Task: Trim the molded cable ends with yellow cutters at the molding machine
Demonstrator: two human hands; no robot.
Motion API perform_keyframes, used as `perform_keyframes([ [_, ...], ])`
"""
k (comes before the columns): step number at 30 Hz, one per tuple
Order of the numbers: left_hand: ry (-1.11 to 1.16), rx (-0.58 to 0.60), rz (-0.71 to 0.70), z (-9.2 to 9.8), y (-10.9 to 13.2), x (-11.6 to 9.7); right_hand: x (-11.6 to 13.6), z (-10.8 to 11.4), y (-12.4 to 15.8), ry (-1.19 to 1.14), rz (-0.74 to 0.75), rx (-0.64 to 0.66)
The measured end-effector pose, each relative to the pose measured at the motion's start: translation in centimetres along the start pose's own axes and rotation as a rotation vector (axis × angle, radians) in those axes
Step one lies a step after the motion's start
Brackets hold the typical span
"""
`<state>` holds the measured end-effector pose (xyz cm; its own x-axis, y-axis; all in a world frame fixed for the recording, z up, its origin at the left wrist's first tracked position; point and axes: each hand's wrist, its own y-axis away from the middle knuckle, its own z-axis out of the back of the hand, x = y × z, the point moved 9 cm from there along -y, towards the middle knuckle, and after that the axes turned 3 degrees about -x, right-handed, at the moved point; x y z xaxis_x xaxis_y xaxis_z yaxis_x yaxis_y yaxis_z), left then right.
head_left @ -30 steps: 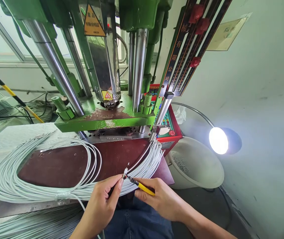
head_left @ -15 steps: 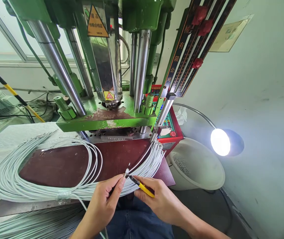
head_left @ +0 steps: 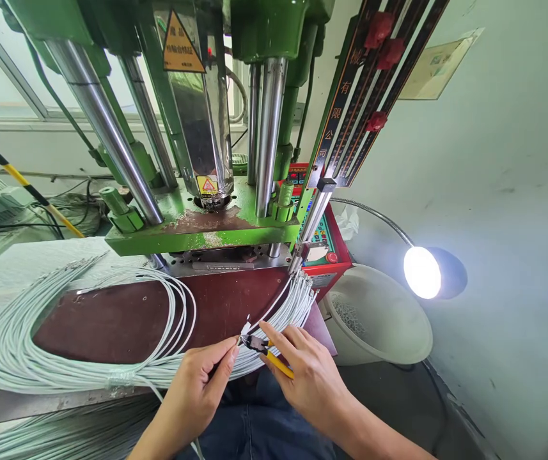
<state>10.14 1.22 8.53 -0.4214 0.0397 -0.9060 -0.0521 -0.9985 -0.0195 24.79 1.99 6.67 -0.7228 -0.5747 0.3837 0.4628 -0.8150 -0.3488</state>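
My left hand (head_left: 206, 380) pinches the end of a white cable, with a small white piece (head_left: 245, 328) standing out past the fingertips. My right hand (head_left: 302, 364) is closed round a pair of diagonal cutters (head_left: 279, 365) with yellow handles. The cutters' jaws (head_left: 246, 340) are right at the cable end, beside my left thumb; whether they touch it is too small to tell. Behind both hands runs a thick bundle of white cables (head_left: 57, 377), looped on the left and tied with clear tape (head_left: 121, 378). Its ends with small connectors (head_left: 305, 284) lie to the right.
A green press (head_left: 201, 239) with steel columns stands ahead over a dark red board (head_left: 105, 319). Right of it are a red control box (head_left: 334, 271), a lit lamp (head_left: 421, 272) and a white bucket (head_left: 398, 319) with small scraps. More cables (head_left: 72, 425) lie below the board.
The cutters' handles have spread apart and my right fingers have lifted and loosened around them. My left hand keeps its pinch. The whole view has shifted slightly.
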Motion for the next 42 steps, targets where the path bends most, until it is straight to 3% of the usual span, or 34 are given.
perform_keyframes([
  [5,0.107,-0.049,0.082,0.1,-0.1,1.1,-0.5,0.2,-0.1,-0.187,-0.077,0.079],
  [8,0.11,-0.066,0.063,0.2,-0.2,1.2,0.2,-1.8,0.3,-0.562,-0.135,0.383],
  [10,0.116,-0.09,0.067,0.4,-0.1,1.3,0.7,-2.5,0.6,-0.673,-0.153,0.489],
  [11,0.128,-0.109,0.082,0.5,0.0,1.4,0.5,-2.5,0.5,-0.634,-0.163,0.449],
  [15,0.186,-0.157,0.139,0.6,0.3,1.4,-0.5,-0.4,-0.1,-0.14,-0.106,0.063],
  [19,0.171,-0.151,0.129,0.5,0.1,0.8,0.2,-0.1,0.0,0.151,0.028,-0.074],
  [22,0.137,-0.095,0.149,0.1,-0.1,1.1,0.1,-0.1,-0.1,0.196,0.026,-0.082],
  [24,0.136,-0.079,0.164,-0.1,-0.1,1.4,-0.5,-0.2,-0.3,0.09,-0.032,-0.03],
  [28,0.177,-0.138,0.175,0.0,0.1,1.9,-0.4,-2.5,-0.4,-0.51,-0.141,0.351],
  [30,0.189,-0.157,0.174,0.1,0.0,2.2,0.0,-3.2,-0.2,-0.654,-0.156,0.463],
  [31,0.191,-0.161,0.173,0.1,-0.1,2.3,-0.2,-3.2,-0.2,-0.613,-0.166,0.433],
  [33,0.19,-0.154,0.169,0.2,-0.3,2.5,-1.0,-2.3,-0.5,-0.371,-0.165,0.247],
  [35,0.186,-0.123,0.17,0.0,-0.4,2.6,-0.8,-1.4,-0.4,-0.098,-0.105,0.065],
  [37,0.188,-0.092,0.183,-0.2,-0.4,2.7,-0.2,-1.0,-0.2,0.075,-0.047,-0.027],
  [39,0.209,-0.081,0.206,-0.5,-0.2,2.8,-0.2,-1.0,-0.3,0.105,-0.051,-0.033],
  [42,0.286,-0.081,0.256,-1.0,0.1,2.9,-0.7,-1.6,-0.6,-0.172,-0.144,0.11],
])
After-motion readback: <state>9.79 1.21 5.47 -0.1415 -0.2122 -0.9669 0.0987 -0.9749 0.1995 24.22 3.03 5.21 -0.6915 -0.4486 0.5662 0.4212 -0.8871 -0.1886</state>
